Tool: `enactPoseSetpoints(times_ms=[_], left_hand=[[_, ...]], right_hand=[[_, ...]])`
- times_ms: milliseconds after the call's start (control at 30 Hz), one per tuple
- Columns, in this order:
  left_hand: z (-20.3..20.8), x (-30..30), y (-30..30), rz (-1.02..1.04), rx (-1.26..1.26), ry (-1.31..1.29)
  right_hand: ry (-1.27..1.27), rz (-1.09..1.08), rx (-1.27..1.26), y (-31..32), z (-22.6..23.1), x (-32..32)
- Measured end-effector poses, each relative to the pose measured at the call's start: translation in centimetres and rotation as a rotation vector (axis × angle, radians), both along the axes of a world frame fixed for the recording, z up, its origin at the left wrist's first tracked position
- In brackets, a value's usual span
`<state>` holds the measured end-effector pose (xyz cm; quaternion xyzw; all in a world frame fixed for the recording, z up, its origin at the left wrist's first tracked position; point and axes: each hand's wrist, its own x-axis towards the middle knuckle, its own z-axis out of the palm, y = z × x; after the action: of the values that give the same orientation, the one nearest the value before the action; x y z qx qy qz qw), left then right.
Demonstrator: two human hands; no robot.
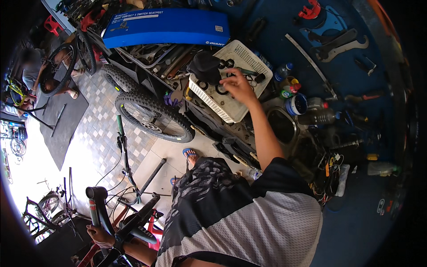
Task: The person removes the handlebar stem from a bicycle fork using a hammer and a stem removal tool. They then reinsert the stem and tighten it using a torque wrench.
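At the lower left my left hand (pixel 101 236) is closed around a dark grey bicycle frame (pixel 141 219), near its head tube. My right hand (pixel 240 87) hangs over a white plastic basket (pixel 215 106) with its fingers stretched out and apart. Nothing shows in that hand. Several black rings and small round parts (pixel 227 63) lie in the basket beneath and beyond the fingers. A dark, cap-like piece (pixel 205 66) covers the basket's left corner. Whether my fingertips touch a ring there, I cannot tell.
Beyond the basket lies a long blue box (pixel 167 27) over metal tools. Bottles (pixel 283 72) and a blue-rimmed tub (pixel 296 105) stand to the right, before a tool-hung blue board. Knobbly-tyred wheels (pixel 153 116) lean at the left. Farther off, a person (pixel 33 73) sits by a bicycle.
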<state>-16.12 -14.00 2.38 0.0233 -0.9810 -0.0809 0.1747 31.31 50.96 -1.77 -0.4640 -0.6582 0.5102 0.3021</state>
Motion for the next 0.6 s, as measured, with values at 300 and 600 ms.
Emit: enactPoseSetpoints(times_ms=[300, 600], left_hand=[[-0.5, -0.4, -0.6, -0.020, 0.017, 0.059], [-0.9, -0.9, -0.8, -0.050, 0.063, 0.098]], right_hand=[[-0.703, 0.386, 0.380, 0.4, 0.3, -2.3], [-0.800, -0.215, 0.408, 4.6, 2.6, 7.2]])
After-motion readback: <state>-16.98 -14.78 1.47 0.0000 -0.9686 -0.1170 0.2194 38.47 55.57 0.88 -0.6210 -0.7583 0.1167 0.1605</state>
